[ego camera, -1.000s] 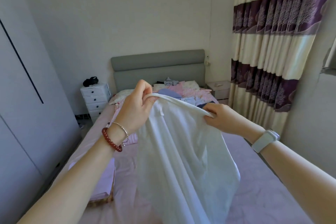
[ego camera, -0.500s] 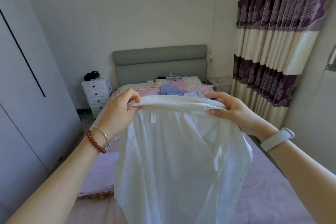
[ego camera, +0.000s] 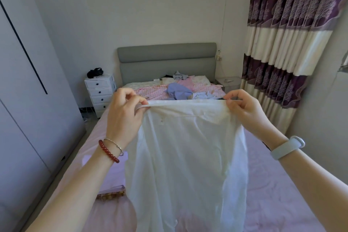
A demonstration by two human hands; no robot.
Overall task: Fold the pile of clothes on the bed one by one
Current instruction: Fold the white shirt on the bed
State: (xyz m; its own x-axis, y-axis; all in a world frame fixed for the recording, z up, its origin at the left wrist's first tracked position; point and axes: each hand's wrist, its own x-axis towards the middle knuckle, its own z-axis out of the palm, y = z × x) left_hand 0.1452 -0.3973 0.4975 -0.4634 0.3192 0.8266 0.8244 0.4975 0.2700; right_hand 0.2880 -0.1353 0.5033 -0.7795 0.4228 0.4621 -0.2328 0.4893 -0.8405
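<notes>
Hands, left (ego camera: 125,117) and right (ego camera: 244,111), each pinch-grip the white garment's (ego camera: 186,156) top edge, cloth hanging below.

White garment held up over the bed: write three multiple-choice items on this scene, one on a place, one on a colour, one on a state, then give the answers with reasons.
1. Where does the pile of unfolded clothes lie?
A. at the head of the bed, by the grey headboard
B. on the white drawer unit
C. on the floor by the wardrobe

2. What colour is the beaded bracelet on the left wrist?
A. green
B. red
C. yellow

3. How is the white garment held?
A. folded flat on the bed
B. hanging from one hand only
C. pinched at its top edge by both hands, hanging down

Answers:
1. A: the pile of clothes lies just in front of the headboard.
2. B: the bracelet has red beads.
3. C: the left hand and the right hand each pinch the top edge of the white garment, which hangs below them.
</notes>
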